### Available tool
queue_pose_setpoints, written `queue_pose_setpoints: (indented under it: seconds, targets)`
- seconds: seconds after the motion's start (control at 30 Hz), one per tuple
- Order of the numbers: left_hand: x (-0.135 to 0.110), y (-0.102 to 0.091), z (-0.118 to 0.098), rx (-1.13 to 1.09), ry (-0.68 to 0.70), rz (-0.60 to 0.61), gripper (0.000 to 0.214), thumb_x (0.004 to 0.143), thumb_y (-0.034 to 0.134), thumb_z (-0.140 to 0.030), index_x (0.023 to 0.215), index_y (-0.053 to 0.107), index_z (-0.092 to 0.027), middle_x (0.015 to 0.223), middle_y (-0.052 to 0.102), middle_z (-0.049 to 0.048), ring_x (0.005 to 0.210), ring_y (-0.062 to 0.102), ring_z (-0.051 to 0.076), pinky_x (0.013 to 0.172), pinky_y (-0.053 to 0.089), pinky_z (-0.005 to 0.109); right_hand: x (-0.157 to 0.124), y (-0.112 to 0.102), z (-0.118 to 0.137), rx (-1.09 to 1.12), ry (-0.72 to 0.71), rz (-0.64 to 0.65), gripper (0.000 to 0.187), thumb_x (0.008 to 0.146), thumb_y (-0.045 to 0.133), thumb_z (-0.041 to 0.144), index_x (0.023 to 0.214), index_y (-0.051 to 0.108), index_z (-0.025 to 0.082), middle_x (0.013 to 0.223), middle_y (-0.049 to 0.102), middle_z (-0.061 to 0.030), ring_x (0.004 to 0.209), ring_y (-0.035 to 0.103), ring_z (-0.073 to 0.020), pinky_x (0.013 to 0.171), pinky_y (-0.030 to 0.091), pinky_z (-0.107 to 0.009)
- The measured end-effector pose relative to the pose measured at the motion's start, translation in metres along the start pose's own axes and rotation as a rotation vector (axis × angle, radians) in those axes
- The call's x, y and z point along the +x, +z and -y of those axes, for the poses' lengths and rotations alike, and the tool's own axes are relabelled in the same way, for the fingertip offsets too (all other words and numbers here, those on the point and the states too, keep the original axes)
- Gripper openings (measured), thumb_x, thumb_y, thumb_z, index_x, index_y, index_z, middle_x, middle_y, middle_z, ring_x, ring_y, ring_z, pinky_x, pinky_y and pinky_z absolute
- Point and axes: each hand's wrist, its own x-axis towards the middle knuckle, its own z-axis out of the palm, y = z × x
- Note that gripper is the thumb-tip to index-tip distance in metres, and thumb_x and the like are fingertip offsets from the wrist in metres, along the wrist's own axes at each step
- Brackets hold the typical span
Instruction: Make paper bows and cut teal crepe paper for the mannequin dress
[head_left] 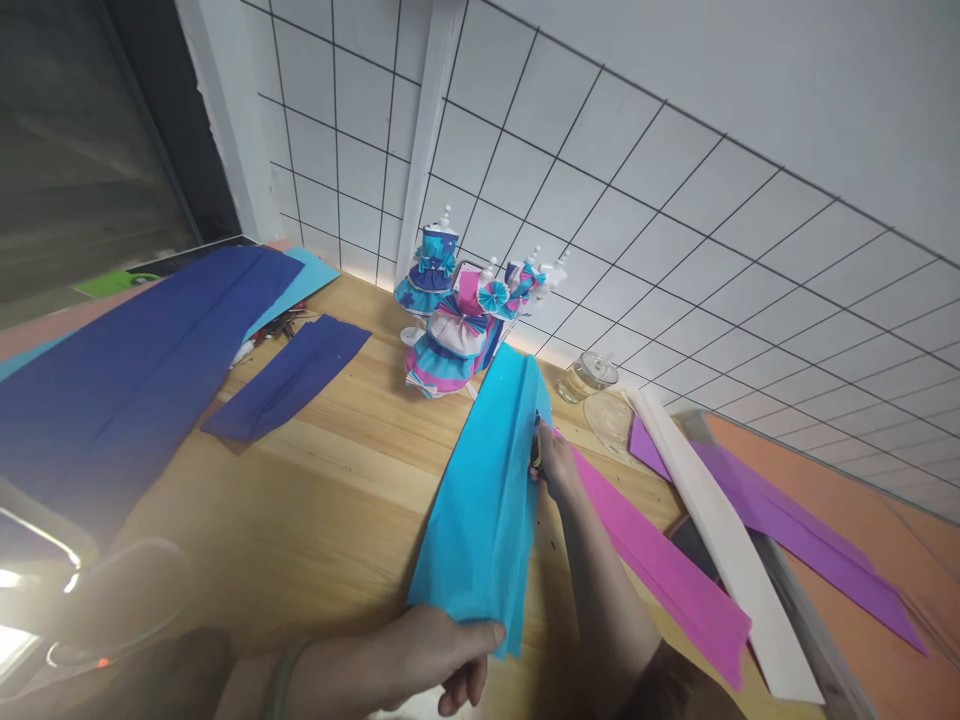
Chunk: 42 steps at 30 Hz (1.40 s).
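A long light-blue sheet of crepe paper (480,480) lies lengthwise over the wooden table, with folds along its right side. My left hand (439,650) pinches its near edge between thumb and fingers. At the sheet's right edge, farther off, my right hand (556,462) is closed around scissors (537,448) with dark and yellow parts showing. The blades are mostly hidden by the hand and paper. Just right of that forearm lies a pink paper strip (660,555).
Several dressed paper dolls (454,320) stand against the tiled wall. A glass jar (587,377) is right of them. White (731,545) and purple (802,510) strips lie at right. Dark-blue paper (150,350) and a smaller dark-blue piece (289,380) are at left.
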Motion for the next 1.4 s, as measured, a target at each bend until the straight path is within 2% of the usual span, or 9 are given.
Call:
queue_pose_setpoints:
  seconds: [0.17, 0.37, 1.03, 1.17, 1.4]
  targets:
    - [-0.002, -0.001, 0.000, -0.008, -0.008, -0.028, 0.052, 0.073, 0.036, -0.056, 0.043, 0.049, -0.015, 0.035, 0.040, -0.0016, 0.037, 0.037, 0.009, 0.049, 0.028, 0.024, 0.004, 0.002, -0.002, -0.017, -0.009, -0.020, 0.047, 0.079, 0.033, 0.055, 0.049, 0.040, 0.021, 0.030, 0.043, 0.0014, 0.025, 0.043, -0.0122, 0.028, 0.033, -0.023]
    - [-0.002, 0.000, -0.003, -0.027, 0.028, 0.001, 0.051, 0.074, 0.036, -0.053, 0.041, 0.048, -0.015, 0.035, 0.040, -0.0020, 0.035, 0.036, 0.008, 0.048, 0.028, 0.024, 0.006, 0.002, -0.005, -0.046, -0.022, -0.029, 0.048, 0.079, 0.032, 0.057, 0.047, 0.038, 0.022, 0.028, 0.042, 0.0009, 0.025, 0.044, -0.0134, 0.028, 0.034, -0.024]
    - [-0.007, 0.001, -0.009, 0.007, -0.033, -0.034, 0.050, 0.078, 0.035, -0.047, 0.041, 0.048, -0.015, 0.034, 0.039, -0.0019, 0.037, 0.036, 0.009, 0.050, 0.030, 0.024, 0.003, 0.002, 0.002, -0.069, -0.019, -0.041, 0.048, 0.076, 0.036, 0.059, 0.046, 0.035, 0.022, 0.026, 0.039, 0.0027, 0.022, 0.041, -0.0121, 0.026, 0.032, -0.023]
    - [-0.005, 0.001, -0.009, 0.025, -0.070, -0.044, 0.051, 0.077, 0.035, -0.047, 0.040, 0.049, -0.015, 0.033, 0.039, -0.0016, 0.036, 0.036, 0.009, 0.050, 0.029, 0.025, 0.003, 0.000, 0.000, -0.044, -0.012, -0.028, 0.047, 0.078, 0.034, 0.057, 0.047, 0.038, 0.021, 0.029, 0.042, 0.0016, 0.024, 0.043, -0.0122, 0.026, 0.032, -0.022]
    - [0.002, -0.001, 0.002, -0.018, -0.004, -0.017, 0.053, 0.073, 0.037, -0.056, 0.041, 0.048, -0.015, 0.034, 0.039, -0.0016, 0.039, 0.037, 0.009, 0.048, 0.028, 0.024, 0.012, -0.002, -0.001, -0.006, -0.018, 0.005, 0.045, 0.079, 0.033, 0.053, 0.051, 0.043, 0.019, 0.034, 0.048, 0.0002, 0.025, 0.042, -0.0107, 0.027, 0.031, -0.021]
